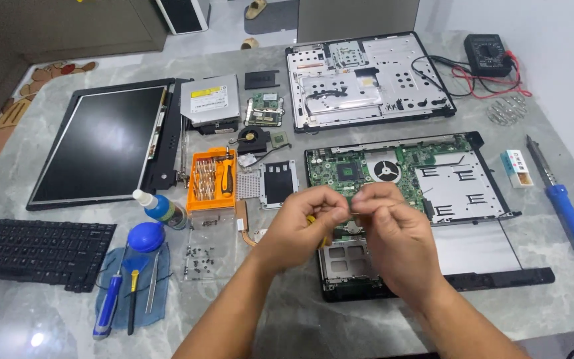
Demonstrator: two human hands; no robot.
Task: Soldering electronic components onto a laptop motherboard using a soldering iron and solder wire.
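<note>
Yellow-handled screwdriver (318, 226) pinched in left hand (298, 225), mostly hidden. Right hand (393, 229) fingertips closed against its tip end, touching left hand. Both hover over opened laptop base (433, 193). Orange bit case (212, 179) at 9 o'clock, metal chassis plate (367, 76) at 12, blue soldering iron (563, 199) at 3.
</note>
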